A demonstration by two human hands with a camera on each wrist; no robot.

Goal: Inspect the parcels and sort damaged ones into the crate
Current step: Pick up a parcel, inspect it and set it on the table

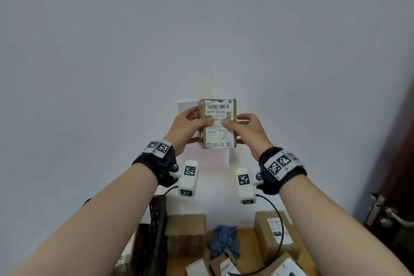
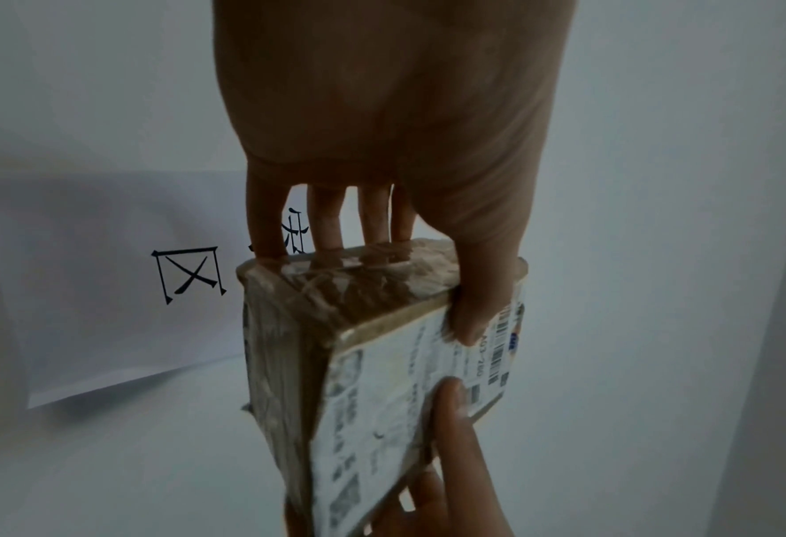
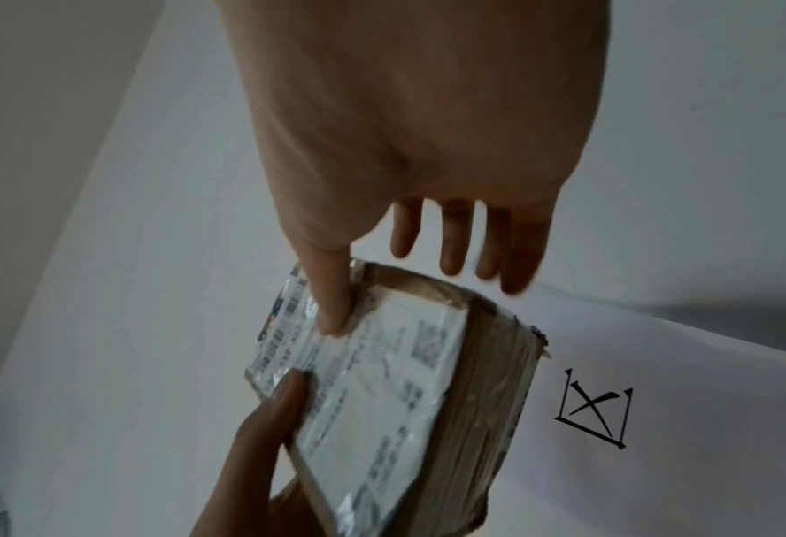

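Note:
A small cardboard parcel (image 1: pixel 218 110), wrapped in clear tape and carrying a white shipping label, is held up in front of the white wall. My left hand (image 1: pixel 202 116) grips its left side and my right hand (image 1: pixel 233 121) its right side. Both thumbs press on the label, and the fingers reach behind the box. In the left wrist view the parcel (image 2: pixel 359 345) shows a wrinkled taped top face. The right wrist view shows the parcel (image 3: pixel 488 392) with a frayed far corner. The black crate (image 1: pixel 154 231) stands below on the left.
Below lies a wooden table (image 1: pixel 246 244) with brown parcels (image 1: pixel 186 235) (image 1: pixel 271 233), more labelled parcels (image 1: pixel 284 264) at the front, and a blue cloth (image 1: pixel 224 242). A printed paper sheet (image 2: pixel 106 272) hangs on the wall behind the parcel. A door with a metal handle (image 1: pixel 389 213) is at the right.

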